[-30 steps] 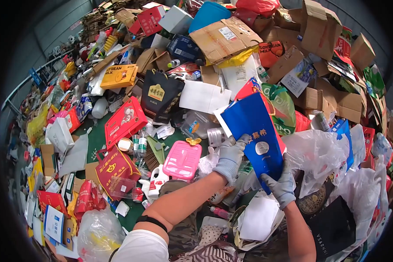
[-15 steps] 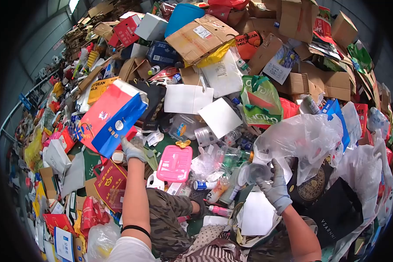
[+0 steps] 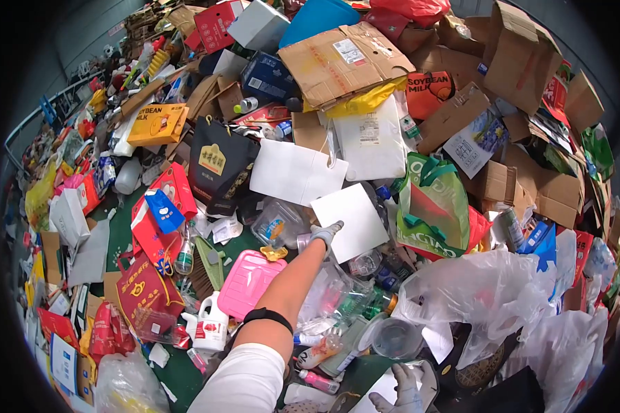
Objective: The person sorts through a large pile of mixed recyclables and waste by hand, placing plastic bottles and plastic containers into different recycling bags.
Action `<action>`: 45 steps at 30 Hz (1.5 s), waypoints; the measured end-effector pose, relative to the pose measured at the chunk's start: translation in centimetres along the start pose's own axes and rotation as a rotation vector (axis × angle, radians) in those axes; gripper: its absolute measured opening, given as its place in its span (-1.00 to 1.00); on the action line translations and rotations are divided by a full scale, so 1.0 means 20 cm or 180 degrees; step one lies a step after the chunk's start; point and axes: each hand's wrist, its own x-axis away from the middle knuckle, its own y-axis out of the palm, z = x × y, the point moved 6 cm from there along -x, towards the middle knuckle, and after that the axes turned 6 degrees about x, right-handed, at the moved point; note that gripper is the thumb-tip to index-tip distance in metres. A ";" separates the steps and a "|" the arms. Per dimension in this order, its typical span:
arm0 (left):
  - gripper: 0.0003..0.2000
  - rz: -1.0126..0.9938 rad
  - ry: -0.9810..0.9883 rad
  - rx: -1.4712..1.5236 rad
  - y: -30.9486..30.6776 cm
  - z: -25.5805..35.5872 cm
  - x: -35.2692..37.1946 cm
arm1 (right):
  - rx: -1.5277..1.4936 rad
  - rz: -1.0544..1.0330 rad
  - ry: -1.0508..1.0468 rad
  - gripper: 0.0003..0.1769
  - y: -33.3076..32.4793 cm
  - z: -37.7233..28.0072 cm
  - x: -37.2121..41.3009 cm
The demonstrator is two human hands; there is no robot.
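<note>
My left hand [image 3: 327, 235], in a grey glove, reaches across the middle of the heap. Its fingers close on the left edge of a white square sheet [image 3: 355, 221]. Low in the view, my right hand [image 3: 401, 391], also gloved, has its fingers apart over white paper [image 3: 386, 387]; the frame edge cuts it off. Just above it lies a clear round plastic bowl [image 3: 397, 339]. Under my left forearm sits a pink plastic lid [image 3: 249, 283]. A red carton with a blue part [image 3: 164, 210] rests to the left.
Mixed waste surrounds me. A white jug [image 3: 210, 323] stands left of my arm, and a black bag [image 3: 217, 165] lies farther up. Clear plastic film [image 3: 468, 286] and a green bag [image 3: 430, 206] are on the right. Flattened cardboard [image 3: 344, 62] lies at the back.
My left hand has let go of the red and blue carton and moved right to the white sheet. My right hand has left the clear bowl and moved down. The view has shifted.
</note>
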 end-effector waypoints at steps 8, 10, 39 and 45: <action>-0.62 -0.1297 0.2096 -0.0187 0.69 -0.14 0.00 | 0.0298 -0.0392 0.0195 -0.19 -0.04 0.13 -0.16; -0.63 -0.1800 0.1770 0.0344 0.53 0.13 0.28 | 0.0359 -0.0431 0.0216 -0.20 -0.06 0.16 -0.18; -0.69 -0.1925 0.1874 0.0668 -0.61 0.76 1.57 | -0.0397 0.1901 0.0566 -0.46 -0.58 0.35 0.20; -0.54 -0.3215 -0.0491 0.0158 -0.39 -0.07 2.55 | -0.2031 0.2482 0.0938 -0.45 -0.69 0.53 0.28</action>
